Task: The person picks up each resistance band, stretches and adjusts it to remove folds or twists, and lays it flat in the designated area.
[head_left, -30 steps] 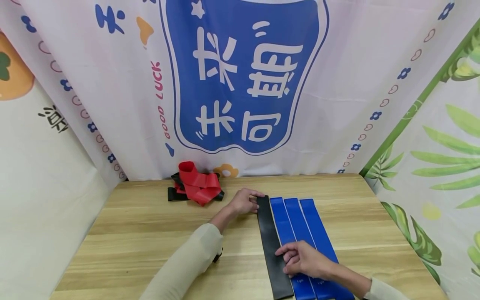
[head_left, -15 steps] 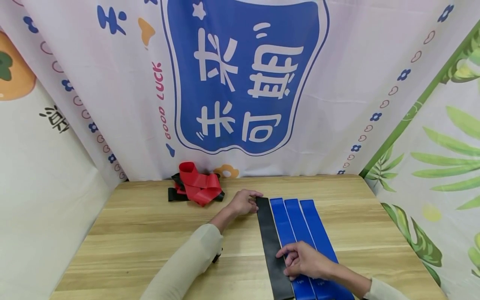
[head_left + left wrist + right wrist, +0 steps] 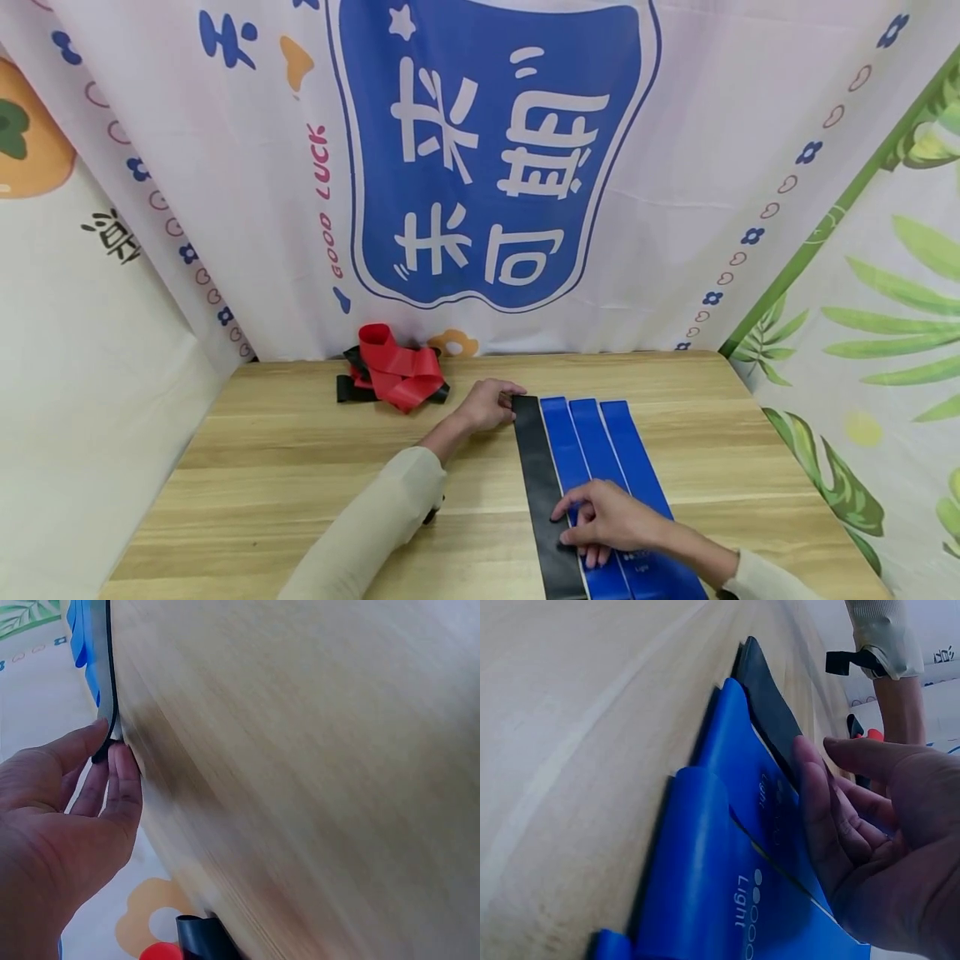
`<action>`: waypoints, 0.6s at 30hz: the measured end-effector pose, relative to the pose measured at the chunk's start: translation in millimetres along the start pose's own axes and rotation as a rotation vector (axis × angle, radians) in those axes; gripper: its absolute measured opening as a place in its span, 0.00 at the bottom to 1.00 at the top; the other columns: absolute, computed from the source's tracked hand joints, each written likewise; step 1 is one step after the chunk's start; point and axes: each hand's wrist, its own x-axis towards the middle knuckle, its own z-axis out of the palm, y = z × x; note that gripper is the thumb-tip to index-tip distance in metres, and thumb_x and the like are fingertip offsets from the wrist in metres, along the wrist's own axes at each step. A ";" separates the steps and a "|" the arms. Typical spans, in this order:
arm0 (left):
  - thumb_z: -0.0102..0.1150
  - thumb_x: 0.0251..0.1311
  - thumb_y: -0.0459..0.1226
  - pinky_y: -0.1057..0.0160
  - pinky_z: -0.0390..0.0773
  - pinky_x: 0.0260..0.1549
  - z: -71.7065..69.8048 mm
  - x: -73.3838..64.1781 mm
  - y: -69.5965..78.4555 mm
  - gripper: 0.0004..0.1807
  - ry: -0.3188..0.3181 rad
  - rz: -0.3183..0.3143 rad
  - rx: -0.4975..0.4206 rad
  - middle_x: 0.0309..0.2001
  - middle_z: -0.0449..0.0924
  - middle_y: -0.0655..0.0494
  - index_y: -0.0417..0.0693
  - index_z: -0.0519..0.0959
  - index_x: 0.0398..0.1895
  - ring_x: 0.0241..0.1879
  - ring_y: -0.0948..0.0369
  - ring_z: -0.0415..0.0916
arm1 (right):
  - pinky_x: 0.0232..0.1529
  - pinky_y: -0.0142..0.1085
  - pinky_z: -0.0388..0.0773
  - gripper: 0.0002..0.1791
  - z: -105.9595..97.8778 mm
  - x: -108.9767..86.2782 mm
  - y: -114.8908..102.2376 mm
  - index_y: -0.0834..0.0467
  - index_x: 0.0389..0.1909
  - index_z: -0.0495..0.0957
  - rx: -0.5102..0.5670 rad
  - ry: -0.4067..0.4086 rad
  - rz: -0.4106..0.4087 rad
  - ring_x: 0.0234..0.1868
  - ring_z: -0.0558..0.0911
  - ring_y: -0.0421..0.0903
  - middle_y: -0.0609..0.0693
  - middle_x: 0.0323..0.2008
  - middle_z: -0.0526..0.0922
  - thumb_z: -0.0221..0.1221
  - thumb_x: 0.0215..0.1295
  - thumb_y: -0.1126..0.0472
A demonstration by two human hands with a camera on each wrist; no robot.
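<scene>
A black resistance band (image 3: 551,508) lies flat and lengthwise on the table. Its far end is pinched between the thumb and fingers of my left hand (image 3: 483,404); the left wrist view shows the band's black tip (image 3: 101,754) between them. To the right of it lie three blue resistance bands (image 3: 637,458), side by side and nearly parallel, with "Light" printed near their close ends. My right hand (image 3: 622,525) hovers low over the blue bands, fingers loosely bent, index fingertip at the black band's surface. It hides part of the blue bands.
Red and black bands (image 3: 401,375) sit in a loose heap at the table's back left. A printed cloth (image 3: 697,167) hangs right behind the wooden table (image 3: 300,483), with more cloth at both sides.
The right hand's lower fingers have straightened downward over the blue bands, covering one "Light" print that showed before. My left hand keeps its place at the black band's far end.
</scene>
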 end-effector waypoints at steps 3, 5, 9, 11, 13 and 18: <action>0.68 0.61 0.21 0.53 0.84 0.56 -3.0 -1.5 -0.4 0.24 0.004 0.010 0.034 0.52 0.88 0.45 0.40 0.85 0.61 0.49 0.53 0.84 | 0.18 0.35 0.84 0.11 -0.7 4.0 -2.6 0.58 0.51 0.87 -0.015 0.002 -0.009 0.18 0.86 0.45 0.53 0.22 0.87 0.70 0.70 0.61; 0.68 0.61 0.21 0.52 0.84 0.58 -5.4 -1.6 -0.4 0.23 0.000 0.015 0.039 0.53 0.88 0.45 0.39 0.85 0.61 0.51 0.52 0.85 | 0.19 0.36 0.84 0.11 -1.7 7.8 -3.7 0.59 0.50 0.87 -0.013 0.006 -0.017 0.19 0.86 0.47 0.53 0.23 0.87 0.69 0.70 0.61; 0.69 0.61 0.22 0.52 0.82 0.61 -10.1 -4.5 -0.7 0.23 -0.016 0.012 0.039 0.57 0.87 0.45 0.39 0.85 0.61 0.55 0.51 0.85 | 0.20 0.37 0.84 0.11 -4.2 15.6 -4.6 0.60 0.51 0.87 -0.018 0.019 -0.033 0.21 0.87 0.48 0.54 0.24 0.87 0.69 0.71 0.62; 0.69 0.62 0.23 0.52 0.82 0.61 -12.3 -7.0 -0.6 0.23 -0.025 0.019 0.048 0.59 0.86 0.46 0.39 0.84 0.62 0.56 0.50 0.84 | 0.20 0.39 0.85 0.10 -5.9 19.5 -6.2 0.60 0.50 0.87 -0.028 0.026 -0.046 0.22 0.87 0.49 0.54 0.25 0.87 0.68 0.71 0.62; 0.68 0.63 0.24 0.51 0.82 0.62 -14.7 -10.4 -0.5 0.23 -0.031 0.031 0.059 0.60 0.86 0.46 0.39 0.83 0.63 0.58 0.50 0.84 | 0.20 0.40 0.85 0.10 -7.7 23.1 -8.1 0.59 0.50 0.87 -0.039 0.033 -0.061 0.23 0.87 0.50 0.54 0.26 0.88 0.68 0.72 0.62; 0.67 0.66 0.26 0.48 0.82 0.60 -21.8 -21.6 -0.8 0.23 -0.029 0.101 0.060 0.62 0.84 0.42 0.37 0.81 0.65 0.59 0.46 0.83 | 0.21 0.43 0.86 0.09 -11.9 31.0 -12.3 0.58 0.50 0.87 -0.064 0.049 -0.093 0.24 0.87 0.49 0.54 0.26 0.88 0.67 0.73 0.61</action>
